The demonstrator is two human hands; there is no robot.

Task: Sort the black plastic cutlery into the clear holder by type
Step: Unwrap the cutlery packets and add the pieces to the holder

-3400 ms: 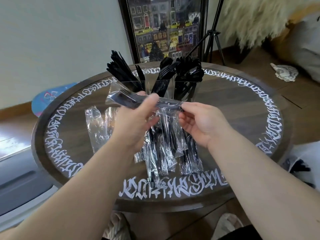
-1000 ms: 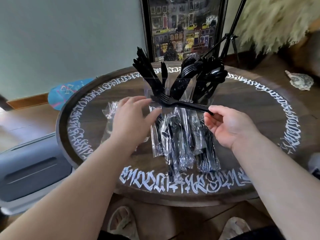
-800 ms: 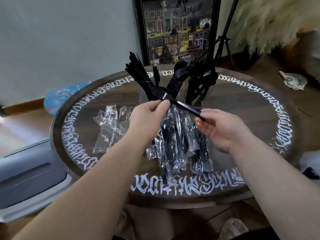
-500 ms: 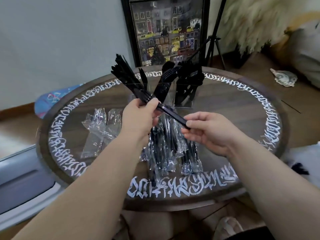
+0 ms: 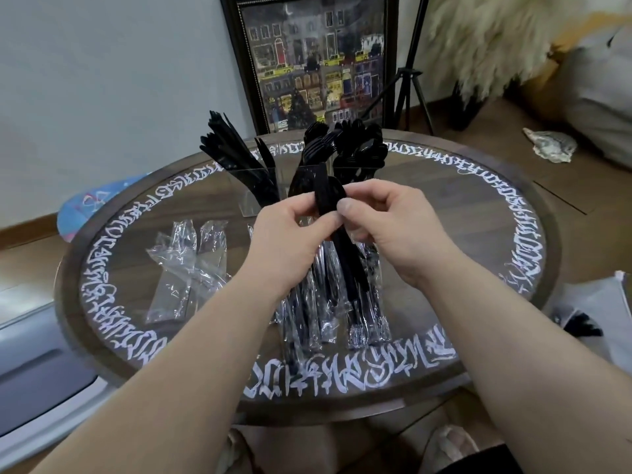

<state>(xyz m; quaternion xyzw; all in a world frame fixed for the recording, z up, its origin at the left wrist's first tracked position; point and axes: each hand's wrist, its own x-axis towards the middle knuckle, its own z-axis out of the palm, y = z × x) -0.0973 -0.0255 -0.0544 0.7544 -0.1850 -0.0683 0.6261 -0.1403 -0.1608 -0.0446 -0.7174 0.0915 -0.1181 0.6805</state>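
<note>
both hands pinch one black fork (image 5: 337,230) just before the holder (image 5: 260,191), left hand (image 5: 290,241) beside right hand (image 5: 393,230). its head is hidden, so it may be dropped among the knives (image 5: 232,159) or snag the crowded forks (image 5: 318,145).

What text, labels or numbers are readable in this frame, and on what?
White script band around the round table's rim: stylised calligraphy, no word readable.
Framed street painting against the wall: shopfront signs too small and blurred to read.
Black cutlery in both hands, clear holder, empty wrappers: no visible lettering.
</note>
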